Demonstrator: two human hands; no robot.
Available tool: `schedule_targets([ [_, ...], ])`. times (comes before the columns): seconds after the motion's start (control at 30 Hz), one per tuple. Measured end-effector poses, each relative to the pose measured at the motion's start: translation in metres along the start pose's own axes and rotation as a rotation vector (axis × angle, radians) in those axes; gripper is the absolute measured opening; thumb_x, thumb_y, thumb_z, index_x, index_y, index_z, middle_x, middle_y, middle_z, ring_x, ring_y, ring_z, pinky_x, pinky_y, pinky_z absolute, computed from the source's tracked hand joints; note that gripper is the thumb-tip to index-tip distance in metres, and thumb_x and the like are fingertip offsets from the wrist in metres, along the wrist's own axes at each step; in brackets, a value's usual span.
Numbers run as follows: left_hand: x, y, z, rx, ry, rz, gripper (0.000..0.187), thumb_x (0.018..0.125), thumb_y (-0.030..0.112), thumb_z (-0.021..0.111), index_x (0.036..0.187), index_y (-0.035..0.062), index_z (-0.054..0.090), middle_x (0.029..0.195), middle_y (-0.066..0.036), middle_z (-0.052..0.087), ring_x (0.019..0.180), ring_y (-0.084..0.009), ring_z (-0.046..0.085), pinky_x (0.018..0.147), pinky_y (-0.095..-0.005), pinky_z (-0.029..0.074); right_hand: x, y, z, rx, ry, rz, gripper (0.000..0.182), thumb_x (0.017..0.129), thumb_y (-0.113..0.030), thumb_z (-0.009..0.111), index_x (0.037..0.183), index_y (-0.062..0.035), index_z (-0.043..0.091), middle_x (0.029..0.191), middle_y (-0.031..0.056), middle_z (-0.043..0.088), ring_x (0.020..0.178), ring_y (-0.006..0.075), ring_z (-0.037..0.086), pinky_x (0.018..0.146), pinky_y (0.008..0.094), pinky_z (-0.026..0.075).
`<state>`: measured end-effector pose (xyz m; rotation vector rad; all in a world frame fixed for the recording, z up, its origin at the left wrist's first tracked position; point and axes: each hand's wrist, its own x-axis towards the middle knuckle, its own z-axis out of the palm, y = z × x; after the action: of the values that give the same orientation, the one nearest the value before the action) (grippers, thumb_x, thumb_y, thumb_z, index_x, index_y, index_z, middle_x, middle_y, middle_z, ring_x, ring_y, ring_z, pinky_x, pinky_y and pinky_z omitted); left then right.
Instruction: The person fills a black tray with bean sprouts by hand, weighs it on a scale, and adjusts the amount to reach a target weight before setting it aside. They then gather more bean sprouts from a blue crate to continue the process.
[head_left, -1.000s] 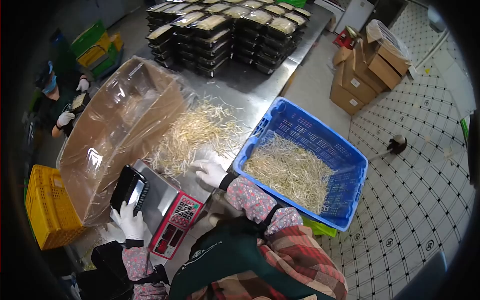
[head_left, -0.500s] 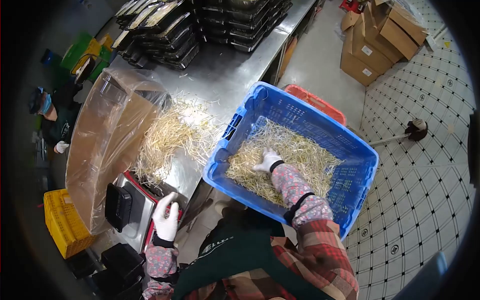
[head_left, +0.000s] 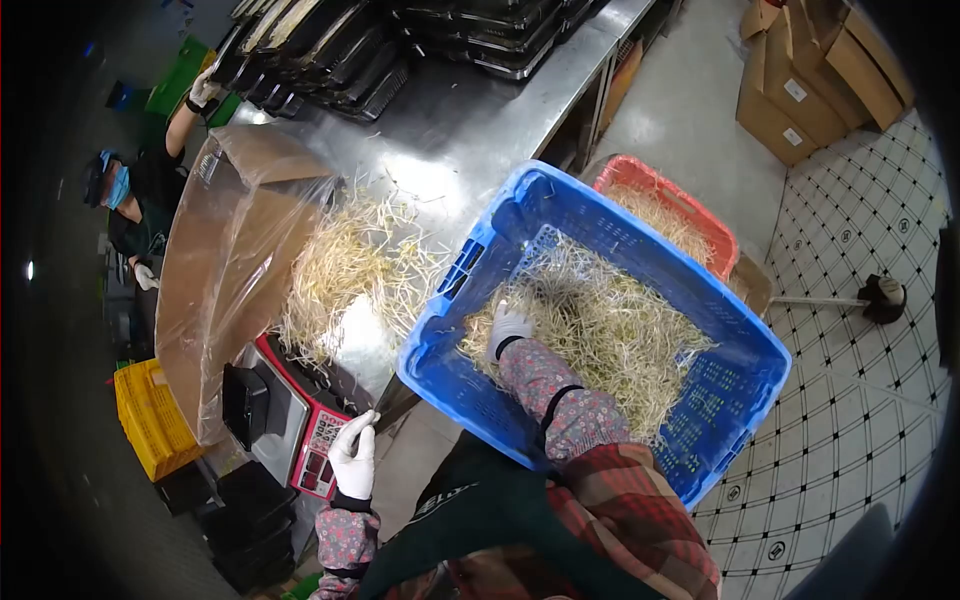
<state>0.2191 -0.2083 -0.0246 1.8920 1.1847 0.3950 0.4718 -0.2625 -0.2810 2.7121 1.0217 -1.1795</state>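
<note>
Since half a second ago the view has swung a little, bringing an orange crate (head_left: pixel 668 205) into sight beyond the blue one, and the right hand (head_left: pixel 508 325) has pushed slightly deeper into the bean sprouts (head_left: pixel 610 330). That hand lies palm down in the heap inside the blue crate (head_left: pixel 745 395), fingers buried among the strands; whether they have closed on a bunch I cannot tell. The left hand (head_left: pixel 353 455) rests with loosely curled fingers on the near corner of the red scale (head_left: pixel 318 450), holding nothing. Just left of that hand a black tray (head_left: pixel 245 405) sits on the scale's steel platform.

Judging by this, the step in hand is gathering a handful of sprouts to weigh into the tray. The next move calls for the right hand to close on a modest bunch, lift it clear of the crate's near wall, and carry it left across the gap to the tray beside the left hand.

Farther from the hands, a loose pile of sprouts (head_left: pixel 345 270) lies on the steel table (head_left: pixel 480 130), spilling from a plastic-lined carton (head_left: pixel 225 270). Beyond that stand stacked black trays (head_left: pixel 330 50). At the far left another person (head_left: pixel 140 195) in gloves works beside the table, and cardboard boxes (head_left: pixel 810 80) sit on the floor at the far right.
</note>
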Motion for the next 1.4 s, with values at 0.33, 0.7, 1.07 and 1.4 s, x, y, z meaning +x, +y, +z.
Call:
schedule_targets([
  [0.33,0.043,0.005,0.003,0.0,-0.144,0.114,0.022,0.088,-0.005,0.057,0.107,0.0005,0.068,0.103,-0.011,0.068,0.098,-0.0187,0.063,0.091,-0.0301,0.047,0.01,0.012,0.014,0.111,0.052,-0.065,0.057,0.073,-0.015,0.067,0.126,-0.0056,0.049,0.102,0.0163,0.066,0.099,0.032,0.064,0.084,0.0467,0.049],
  [0.7,0.108,0.029,0.02,-0.133,-0.357,0.229,0.021,0.089,-0.002,0.058,0.107,-0.0003,0.068,0.103,-0.012,0.068,0.1,-0.0191,0.063,0.091,-0.0301,0.047,-0.082,0.131,-0.055,0.902,0.479,-0.016,0.095,0.058,-0.021,0.084,0.139,-0.0015,0.037,0.114,0.0189,0.063,0.106,0.0305,0.062,0.094,0.0375,0.048],
  [1.07,0.117,0.097,0.17,-0.411,-1.035,0.058,0.037,0.1,0.017,0.047,0.133,0.0006,0.049,0.121,-0.012,0.062,0.111,-0.0165,0.058,0.095,-0.0286,0.045,-0.156,0.29,0.004,1.852,0.692,-0.089,0.054,0.078,-0.006,0.068,0.128,-0.0066,0.048,0.114,0.0072,0.065,0.087,0.016,0.06,0.078,0.0333,0.049],
  [1.4,0.151,-0.074,0.407,0.201,-0.886,-0.014,0.061,0.094,0.049,0.053,0.134,0.0032,0.05,0.137,-0.014,0.051,0.125,-0.0247,0.048,0.104,-0.0351,0.036,-0.145,0.346,0.083,1.889,0.559,0.683,0.032,0.09,-0.013,0.061,0.122,-0.0088,0.055,0.106,0.0073,0.068,0.074,0.0124,0.057,0.063,0.0265,0.045],
])
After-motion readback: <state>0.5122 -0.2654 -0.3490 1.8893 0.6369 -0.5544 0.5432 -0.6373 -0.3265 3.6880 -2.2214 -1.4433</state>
